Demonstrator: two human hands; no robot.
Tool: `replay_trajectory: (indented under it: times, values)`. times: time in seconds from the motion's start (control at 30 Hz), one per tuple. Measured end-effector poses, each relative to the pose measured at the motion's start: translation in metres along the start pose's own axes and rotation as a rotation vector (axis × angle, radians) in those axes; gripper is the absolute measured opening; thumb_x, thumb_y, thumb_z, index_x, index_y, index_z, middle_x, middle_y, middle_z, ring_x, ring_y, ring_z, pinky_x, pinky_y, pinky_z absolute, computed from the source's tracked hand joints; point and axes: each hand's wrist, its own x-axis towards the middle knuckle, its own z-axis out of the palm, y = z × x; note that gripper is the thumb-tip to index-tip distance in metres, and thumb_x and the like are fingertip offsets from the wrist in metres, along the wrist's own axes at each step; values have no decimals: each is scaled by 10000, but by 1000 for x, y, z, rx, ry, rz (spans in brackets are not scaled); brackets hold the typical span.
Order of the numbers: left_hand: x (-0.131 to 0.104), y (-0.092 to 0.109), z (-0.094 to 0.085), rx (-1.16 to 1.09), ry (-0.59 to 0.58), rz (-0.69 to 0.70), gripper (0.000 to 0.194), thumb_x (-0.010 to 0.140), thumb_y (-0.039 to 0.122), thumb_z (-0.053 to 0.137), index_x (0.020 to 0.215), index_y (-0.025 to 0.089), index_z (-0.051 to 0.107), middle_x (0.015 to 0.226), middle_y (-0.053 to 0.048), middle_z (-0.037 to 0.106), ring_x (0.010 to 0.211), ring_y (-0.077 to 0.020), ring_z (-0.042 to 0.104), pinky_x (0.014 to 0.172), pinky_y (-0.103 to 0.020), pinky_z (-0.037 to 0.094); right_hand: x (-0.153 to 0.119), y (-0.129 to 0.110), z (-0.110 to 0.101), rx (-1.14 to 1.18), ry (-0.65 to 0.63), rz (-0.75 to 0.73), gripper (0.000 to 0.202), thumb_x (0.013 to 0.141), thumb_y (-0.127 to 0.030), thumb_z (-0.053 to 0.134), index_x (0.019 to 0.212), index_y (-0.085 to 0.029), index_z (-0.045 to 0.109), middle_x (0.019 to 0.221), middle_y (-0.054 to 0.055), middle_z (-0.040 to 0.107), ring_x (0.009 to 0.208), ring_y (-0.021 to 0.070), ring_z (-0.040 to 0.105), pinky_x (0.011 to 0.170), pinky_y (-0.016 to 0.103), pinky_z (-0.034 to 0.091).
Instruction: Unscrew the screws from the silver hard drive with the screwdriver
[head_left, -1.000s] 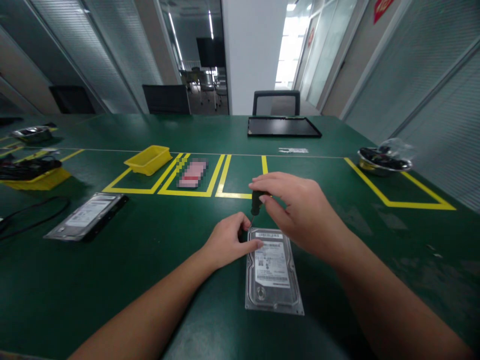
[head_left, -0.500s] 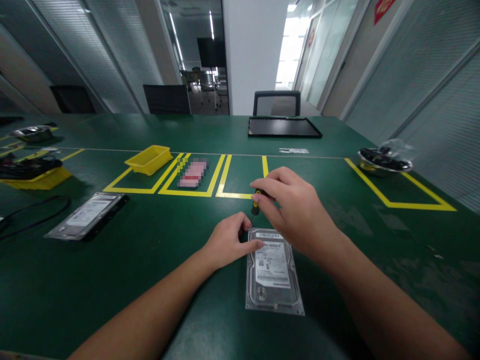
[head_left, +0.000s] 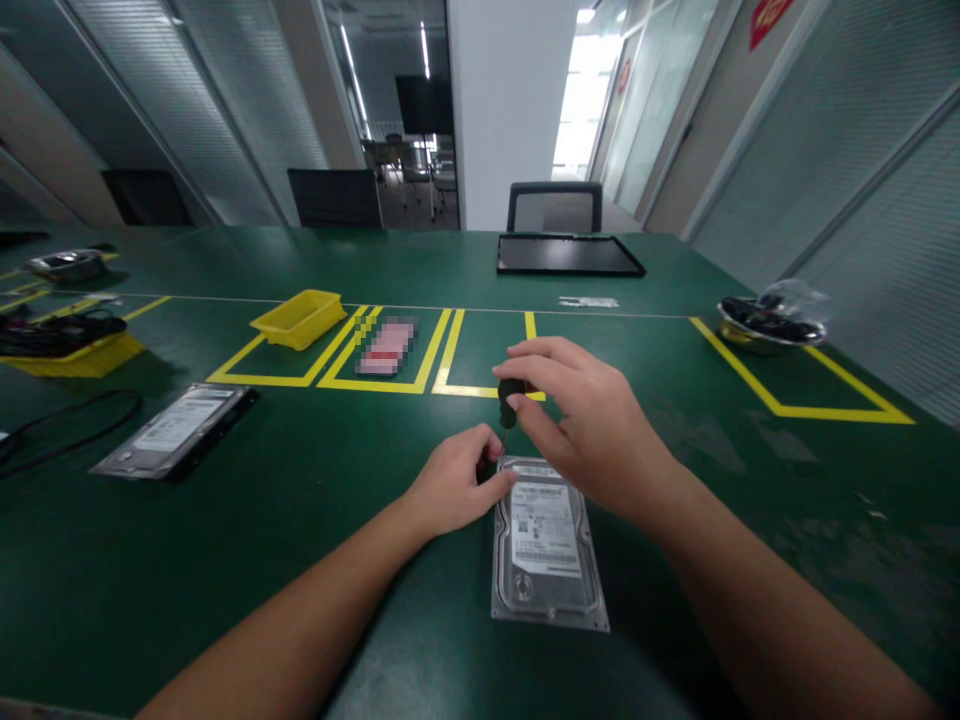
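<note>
A hard drive (head_left: 546,530) lies label up on the green table in front of me. My left hand (head_left: 461,480) grips its far left corner, the thumb on the top edge and the other fingers curled at the side. Between the thumb and fingers of my right hand (head_left: 581,420) is a small dark screwdriver (head_left: 508,402), held nearly upright. Its thin shaft points down at that same corner, beside my left fingertips. Where the tip meets the drive is too small to make out.
Another hard drive (head_left: 180,430) lies to the left, near a black cable (head_left: 82,408). Farther back are a yellow tray (head_left: 300,318), a blurred pink item (head_left: 388,347) and a flat black screen panel (head_left: 568,256). A metal bowl (head_left: 772,335) with dark parts stands at the right.
The screwdriver handle has turned in my right fingers: its yellow stripe faced me before and is now out of sight. My left thumb has drawn back slightly to the left.
</note>
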Motion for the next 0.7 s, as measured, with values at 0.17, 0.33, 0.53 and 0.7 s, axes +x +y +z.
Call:
replay_trajectory:
  times: [0.17,0.33,0.53,0.7]
  values:
    - [3,-2,-1,-68,3,-12,112,786,84,481,811,187,516,775,13,579,723,-151,543,663,-271,387,1,1,0,28,-15,21,195,832,-110,610,1017,-147,658,1005,54,631,934,144,585,812,263,478]
    - [3,-3,-1,-69,12,-22,86,836,125,470,797,188,515,751,15,574,702,-150,544,648,-269,383,1,1,-1,39,-44,-29,174,852,-87,563,997,-146,640,1017,49,652,976,149,587,865,278,469]
    - [3,-3,-2,-77,9,-28,85,853,138,489,792,184,527,748,22,586,695,-140,548,645,-255,381,1,2,1,36,-20,-52,190,857,-86,530,1000,-152,635,1078,65,681,1054,177,617,935,318,477]
    - [3,-5,-2,-72,8,-26,104,851,122,474,800,183,541,757,14,595,714,-149,562,660,-260,392,0,1,1,23,16,-65,214,886,-94,491,1009,-125,663,1132,91,677,1120,172,607,991,314,468]
